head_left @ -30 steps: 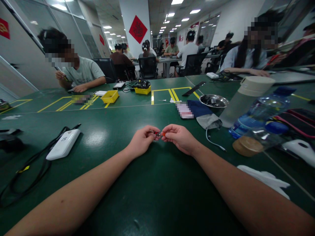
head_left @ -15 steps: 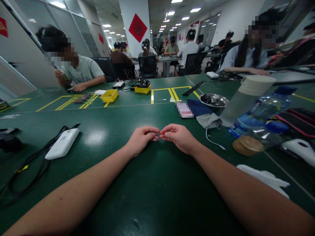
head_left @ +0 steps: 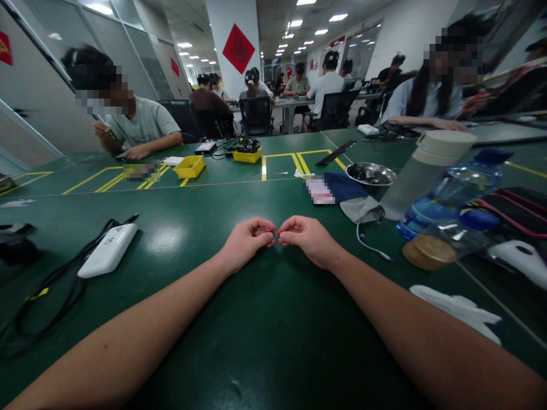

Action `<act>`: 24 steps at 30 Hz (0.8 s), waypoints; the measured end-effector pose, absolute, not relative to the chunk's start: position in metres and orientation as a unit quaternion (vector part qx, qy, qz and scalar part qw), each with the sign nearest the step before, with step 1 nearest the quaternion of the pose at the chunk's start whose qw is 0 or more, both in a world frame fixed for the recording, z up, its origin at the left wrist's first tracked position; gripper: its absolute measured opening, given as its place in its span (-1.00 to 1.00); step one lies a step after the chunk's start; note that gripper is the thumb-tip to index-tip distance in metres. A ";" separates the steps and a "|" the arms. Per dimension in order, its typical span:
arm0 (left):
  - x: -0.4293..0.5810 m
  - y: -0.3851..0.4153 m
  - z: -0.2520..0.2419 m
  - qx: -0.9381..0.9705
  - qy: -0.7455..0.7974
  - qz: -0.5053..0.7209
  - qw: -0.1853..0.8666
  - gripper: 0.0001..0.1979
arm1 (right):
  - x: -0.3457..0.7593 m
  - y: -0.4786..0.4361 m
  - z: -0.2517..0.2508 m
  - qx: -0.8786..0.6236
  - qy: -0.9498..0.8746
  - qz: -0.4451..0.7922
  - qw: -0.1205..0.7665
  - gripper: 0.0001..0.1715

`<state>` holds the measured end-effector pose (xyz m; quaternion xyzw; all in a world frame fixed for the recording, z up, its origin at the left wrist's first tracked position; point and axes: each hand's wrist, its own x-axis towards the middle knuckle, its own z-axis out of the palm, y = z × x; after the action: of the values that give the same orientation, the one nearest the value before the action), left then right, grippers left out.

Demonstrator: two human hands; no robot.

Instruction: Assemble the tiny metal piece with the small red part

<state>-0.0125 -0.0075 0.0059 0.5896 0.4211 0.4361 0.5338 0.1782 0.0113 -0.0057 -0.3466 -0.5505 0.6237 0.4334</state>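
My left hand [head_left: 248, 242] pinches a metal piece [head_left: 274, 233], my right hand [head_left: 308, 240] a red bit [head_left: 279, 233] beside it, above the green table [head_left: 265, 319], between a white box [head_left: 107, 250] and the bottles [head_left: 453, 185] crowding my right side.

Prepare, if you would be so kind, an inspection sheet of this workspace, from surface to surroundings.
Surface: green tabletop, glossy, with yellow tape on its far part.
Items in hand: a red piece in the right hand, a metallic piece at the left hand; both too small to identify.
Clutter: tumbler, two blue-capped bottles, metal bowl, yellow bin.
Hands: bare, both pinching, fingertips close together.
Cables: black cable beside a white device; pale cable right of the hands.
Surroundings: other people seated at tables; red diamond poster on a column.
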 end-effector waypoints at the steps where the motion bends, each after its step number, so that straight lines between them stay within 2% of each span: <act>1: -0.012 -0.008 0.006 0.592 0.422 0.432 0.533 -0.81 | 0.179 0.012 -0.007 -0.344 -0.553 0.622 0.435 -0.78; 10: -0.011 -0.007 0.007 0.607 0.433 0.402 0.532 -0.86 | 0.178 0.010 -0.006 -0.353 -0.581 0.598 0.425 -0.77; 24: -0.015 -0.004 0.000 0.578 0.401 0.431 0.565 -0.86 | 0.178 0.011 -0.008 -0.343 -0.587 0.613 0.402 -0.76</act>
<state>-0.0154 -0.0041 -0.0002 0.5782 0.4008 0.4307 0.5653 0.1784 0.0107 -0.0076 -0.3434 -0.5870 0.6130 0.4022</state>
